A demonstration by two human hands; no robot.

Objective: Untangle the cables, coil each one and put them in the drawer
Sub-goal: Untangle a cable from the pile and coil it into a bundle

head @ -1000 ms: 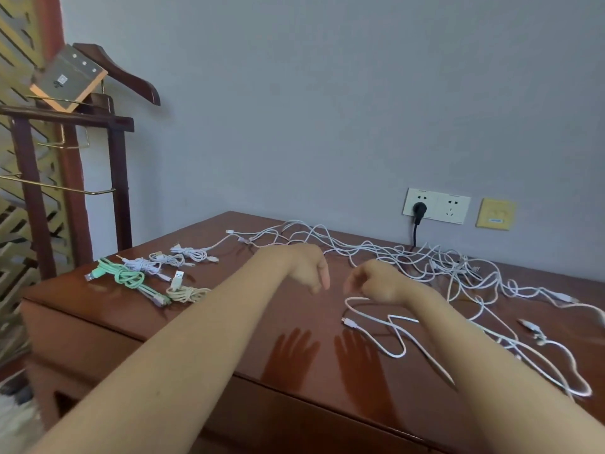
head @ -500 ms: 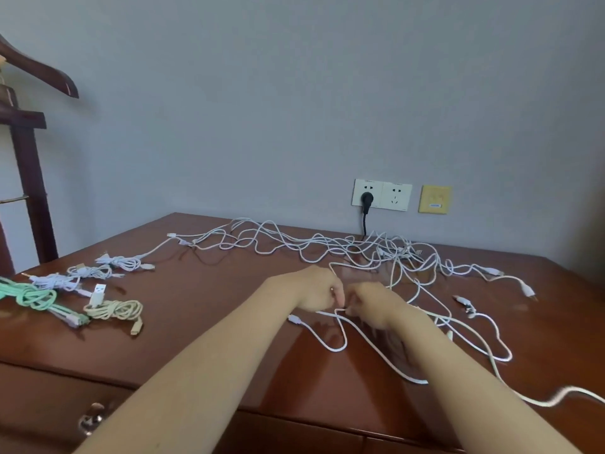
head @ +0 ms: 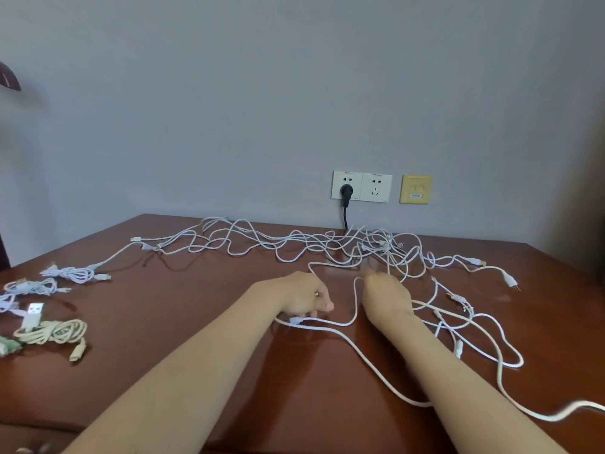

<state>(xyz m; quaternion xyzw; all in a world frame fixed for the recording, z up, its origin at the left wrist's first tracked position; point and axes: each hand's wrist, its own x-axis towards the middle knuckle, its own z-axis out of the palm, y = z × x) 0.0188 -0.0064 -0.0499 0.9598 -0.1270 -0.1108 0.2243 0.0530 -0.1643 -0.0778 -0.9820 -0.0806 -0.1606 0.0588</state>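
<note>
The hands have come apart since half a second ago, when they met knuckle to knuckle over the wood. Now the left hand [head: 302, 294] sits lower and nearer us, and the right hand [head: 388, 298] has gone forward toward the wall. Between them stands one upright loop of the white cable [head: 355, 303] we are working free. Its plug [head: 295, 320] lies on the dresser top [head: 196, 306] directly beneath the left hand's curled fingers, so the left hand is plainly the nearer one. The fingers arch over the plug, yet we cannot tell whether they pinch it or only cover it. The right hand is blurred, its back toward us and its fingers hidden, so we cannot say whether it holds a strand. The cable's free end lies across our view, its long axis left to right, with the plug tip pointing left. From there the cord runs right, turns away from us between the hands and heads for the tangle [head: 370, 247] by the wall. We judge that the coming move depends on drawing this end toward us and leftward, away from the tangle. The coiled cables [head: 54, 332] already done lie well apart at the left, and the drawer is not in view.
</note>
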